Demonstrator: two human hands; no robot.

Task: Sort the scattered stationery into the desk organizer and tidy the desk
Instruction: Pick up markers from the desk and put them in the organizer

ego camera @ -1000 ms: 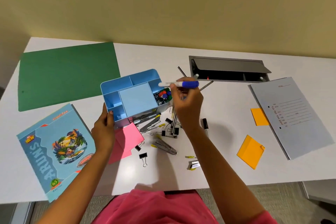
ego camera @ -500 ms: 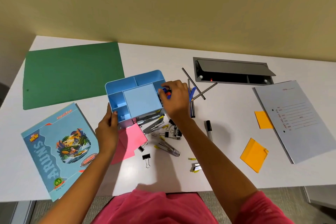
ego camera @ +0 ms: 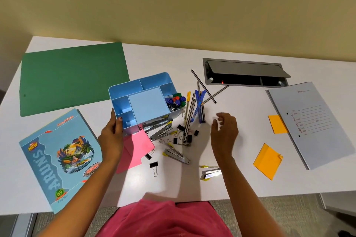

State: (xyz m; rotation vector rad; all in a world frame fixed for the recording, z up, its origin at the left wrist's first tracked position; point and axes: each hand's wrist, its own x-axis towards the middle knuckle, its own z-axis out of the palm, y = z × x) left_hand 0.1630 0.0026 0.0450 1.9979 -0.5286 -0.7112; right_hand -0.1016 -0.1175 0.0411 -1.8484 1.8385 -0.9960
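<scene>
Grips the near left corner of the blue desk organizer (ego camera: 143, 106) with the left hand (ego camera: 111, 136), thumb hooked over the rim above a small front compartment, the other fingers hidden behind the wall. Hovers the right hand (ego camera: 224, 132) above bare tabletop (ego camera: 240, 102), just right of the loose pens (ego camera: 198, 106), its fingers (ego camera: 221, 116) loosely curled and apart, holding nothing. Organizer left of centre on the tabletop, coloured push pins (ego camera: 176, 100) heaped in its right compartment, the other compartments in view bare. Against its near wall, pink sticky notes (ego camera: 137, 148) and two staplers (ego camera: 161, 132), with black binder clips (ego camera: 154, 165) scattered among them. To the right, orange sticky notes (ego camera: 267, 160) and a grey file (ego camera: 312, 123); behind, an open cable hatch (ego camera: 244, 72). To the left, a green folder (ego camera: 73, 77) and a blue notebook (ego camera: 59, 158).
</scene>
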